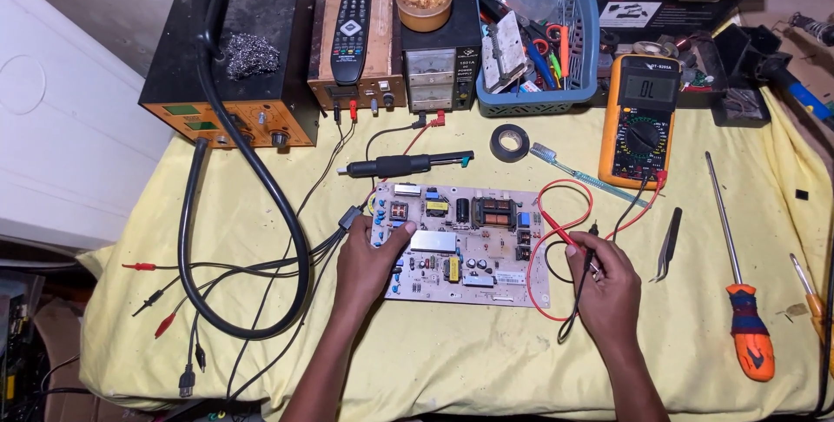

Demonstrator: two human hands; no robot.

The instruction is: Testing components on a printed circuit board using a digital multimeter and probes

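The circuit board [460, 244] lay flat on the yellow cloth [486, 352], its left edge under the left hand's [369, 257] spread fingers. The right hand [604, 279], beside its right edge, pinched both multimeter probes [580, 246]; neither tip touched the board yet, so probing seemed unstarted. The multimeter [641, 118] stood beyond.

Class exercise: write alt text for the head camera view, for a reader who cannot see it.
A person's left hand steadies a circuit board on a yellow cloth while the right hand holds red and black probes wired to a yellow multimeter. Bench instruments line the back.
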